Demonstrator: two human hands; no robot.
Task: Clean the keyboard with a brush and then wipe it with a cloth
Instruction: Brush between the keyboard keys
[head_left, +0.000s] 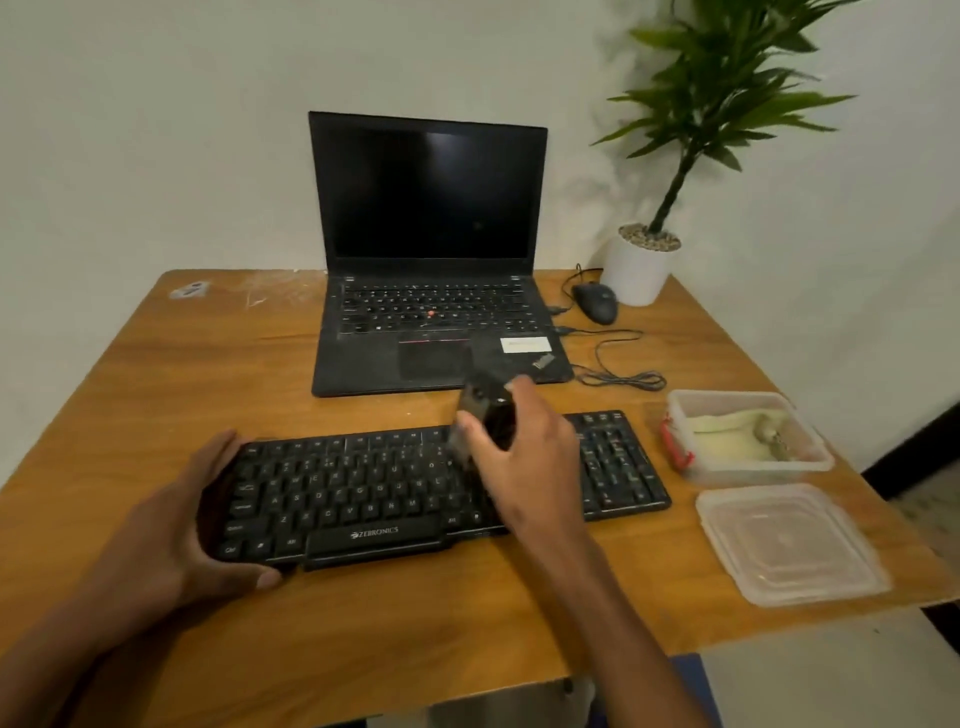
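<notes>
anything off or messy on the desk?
Mostly tidy. White scratchy smears mar the table's far left corner, and the container sits open, its lid lying beside it.

1. The brush (485, 410) in the right hand (519, 447) is motion-blurred; bristles and handle cannot be told apart.
2. Keys in the middle-right of the keyboard (363, 493) are hidden by the right hand and wrist.
3. The keyboard's left end is covered by the left hand (171, 530).
4. Both forearms are cut off by the lower picture edge.
5. Contents of the open plastic container (748, 436) are unclear: a pale cloth-like mass and a small greyish item.
6. The plant (727, 88) is cropped at the top edge.
7. The small object (189, 289) at the tabletop's (156, 374) far-left corner is too small to identify.
</notes>
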